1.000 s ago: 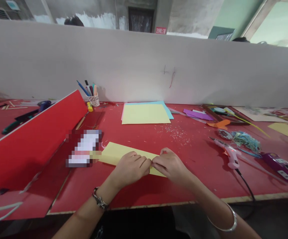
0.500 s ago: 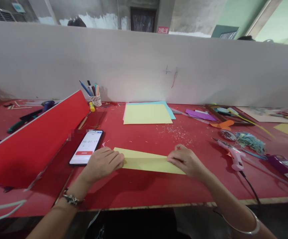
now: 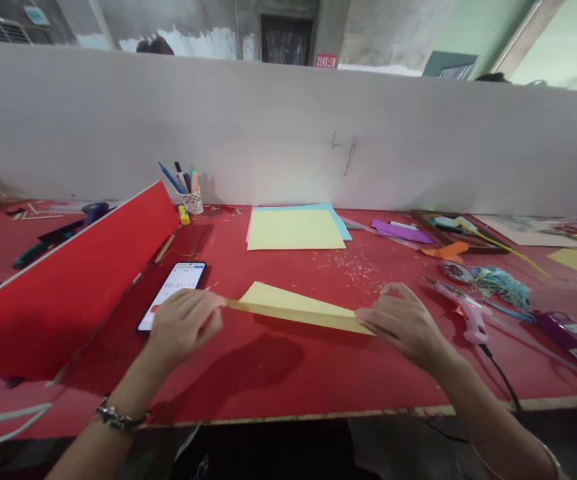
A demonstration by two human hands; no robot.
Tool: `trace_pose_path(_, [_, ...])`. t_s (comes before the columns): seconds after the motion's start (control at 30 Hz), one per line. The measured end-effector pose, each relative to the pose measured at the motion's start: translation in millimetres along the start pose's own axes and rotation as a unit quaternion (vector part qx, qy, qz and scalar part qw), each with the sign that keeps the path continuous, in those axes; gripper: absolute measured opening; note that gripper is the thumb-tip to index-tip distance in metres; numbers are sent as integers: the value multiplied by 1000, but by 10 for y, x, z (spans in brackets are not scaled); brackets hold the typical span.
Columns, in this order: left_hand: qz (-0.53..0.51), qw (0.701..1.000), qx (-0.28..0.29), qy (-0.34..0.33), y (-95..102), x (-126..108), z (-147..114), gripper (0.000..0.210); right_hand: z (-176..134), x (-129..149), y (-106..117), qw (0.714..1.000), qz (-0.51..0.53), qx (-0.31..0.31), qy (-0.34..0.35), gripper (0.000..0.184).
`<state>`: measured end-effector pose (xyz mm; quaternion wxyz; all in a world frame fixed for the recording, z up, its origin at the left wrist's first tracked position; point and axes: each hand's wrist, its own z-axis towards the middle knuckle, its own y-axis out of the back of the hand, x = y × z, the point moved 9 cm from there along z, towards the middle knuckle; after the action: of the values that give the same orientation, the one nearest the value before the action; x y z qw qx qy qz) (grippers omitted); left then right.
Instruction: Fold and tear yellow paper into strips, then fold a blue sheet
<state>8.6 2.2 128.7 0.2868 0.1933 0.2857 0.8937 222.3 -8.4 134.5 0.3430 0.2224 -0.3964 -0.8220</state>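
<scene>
A pale yellow sheet of paper [image 3: 298,308] stretches between my hands above the red table, with a fold running along its near edge. My left hand [image 3: 183,327] pinches its narrow left end, next to the phone [image 3: 171,283], which it partly covers. At the other end, my right hand [image 3: 406,325] grips the paper between thumb and fingers. Behind it lies a stack of coloured sheets, a yellow sheet [image 3: 296,230] on top and a blue sheet [image 3: 339,223] showing at its edge.
On the left a red board [image 3: 83,280] leans at a slant, near a pen cup [image 3: 192,200]. To the right lie a pink glue gun [image 3: 468,313] with its cord, a bundle of blue-green strands [image 3: 503,287] and a purple tool [image 3: 571,340]. A white partition [image 3: 268,133] stands behind.
My hands have moved apart, the left one further left over the phone, the right one further right. The paper has tilted, and its folded near edge now shows as a narrow strip.
</scene>
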Motion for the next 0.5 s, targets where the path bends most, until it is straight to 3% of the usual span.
trace_pose_path(0.17, [-18, 998, 54, -40, -181, -458, 179, 14, 37, 178, 6, 997, -63, -8, 33, 25])
trace_pose_path(0.33, [-45, 994, 98, -29, -307, -627, 231, 26, 93, 237, -134, 996, -83, 7, 18, 23])
trace_pose_path(0.5, [-120, 987, 107, -21, -372, -763, 304, 35, 242, 511, -359, 995, -80, 6, 52, 24])
